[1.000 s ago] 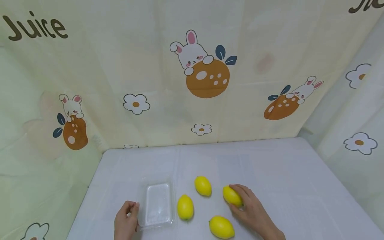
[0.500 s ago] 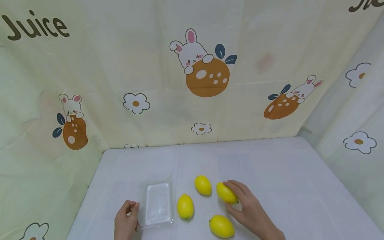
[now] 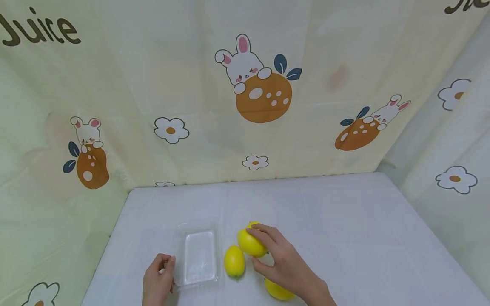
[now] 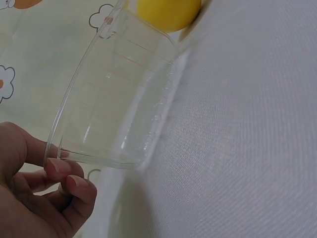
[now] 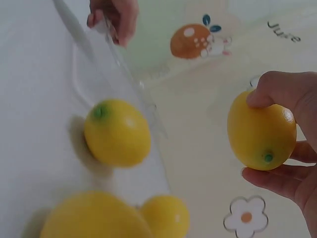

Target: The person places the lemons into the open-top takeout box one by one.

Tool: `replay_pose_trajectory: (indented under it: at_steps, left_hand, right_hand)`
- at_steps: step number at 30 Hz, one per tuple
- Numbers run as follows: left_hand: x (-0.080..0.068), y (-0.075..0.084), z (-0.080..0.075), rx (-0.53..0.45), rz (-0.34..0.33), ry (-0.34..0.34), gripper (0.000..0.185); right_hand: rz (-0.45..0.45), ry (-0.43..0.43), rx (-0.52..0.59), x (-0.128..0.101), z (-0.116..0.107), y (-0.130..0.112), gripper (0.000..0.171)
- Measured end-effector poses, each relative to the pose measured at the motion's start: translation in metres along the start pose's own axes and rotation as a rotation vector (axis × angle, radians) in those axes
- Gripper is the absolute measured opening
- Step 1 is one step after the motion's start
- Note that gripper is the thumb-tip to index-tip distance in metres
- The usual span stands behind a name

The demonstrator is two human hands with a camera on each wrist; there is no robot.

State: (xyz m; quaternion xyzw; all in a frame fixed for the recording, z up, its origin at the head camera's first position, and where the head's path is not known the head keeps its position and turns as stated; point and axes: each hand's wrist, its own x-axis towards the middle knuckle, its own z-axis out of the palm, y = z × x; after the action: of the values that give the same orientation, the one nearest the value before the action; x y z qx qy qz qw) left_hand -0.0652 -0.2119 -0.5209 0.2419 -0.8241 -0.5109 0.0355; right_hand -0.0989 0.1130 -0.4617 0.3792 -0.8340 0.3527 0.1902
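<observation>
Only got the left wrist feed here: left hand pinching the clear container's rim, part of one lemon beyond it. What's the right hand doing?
Observer: The right hand grips a lemon between thumb and fingers.

Operator: Any others on the table?

Observer: Three on the table: a left lemon beside the clear container, a back lemon mostly hidden in the head view, and a front lemon.

Four lemons (image 3: 250, 243) in play, one in the right hand (image 3: 286, 262) and three close around it, plus a single box (image 3: 200, 258) in the left hand (image 3: 158, 276)!
</observation>
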Motion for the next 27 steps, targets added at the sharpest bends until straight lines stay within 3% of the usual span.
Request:
replay_pose_trajectory:
  at_steps: [9, 13, 20, 27]
  left_hand:
    - [0.001, 0.000, 0.000, -0.004, -0.001, -0.001, 0.017]
    - [0.001, -0.001, 0.001, 0.000, -0.016, -0.004, 0.017]
    - [0.001, -0.001, 0.002, 0.021, -0.035, -0.017, 0.016]
    - [-0.001, 0.002, 0.004, 0.036, -0.024, -0.021, 0.016]
  right_hand:
    - [-0.173, -0.026, 0.019, 0.020, 0.040, -0.022, 0.067]
    - [-0.198, -0.069, 0.033, 0.025, 0.058, -0.030, 0.066]
    - [-0.112, -0.285, 0.083, 0.036, 0.087, -0.041, 0.059]
    - [-0.111, -0.486, 0.005, 0.051, 0.108, -0.044, 0.054]
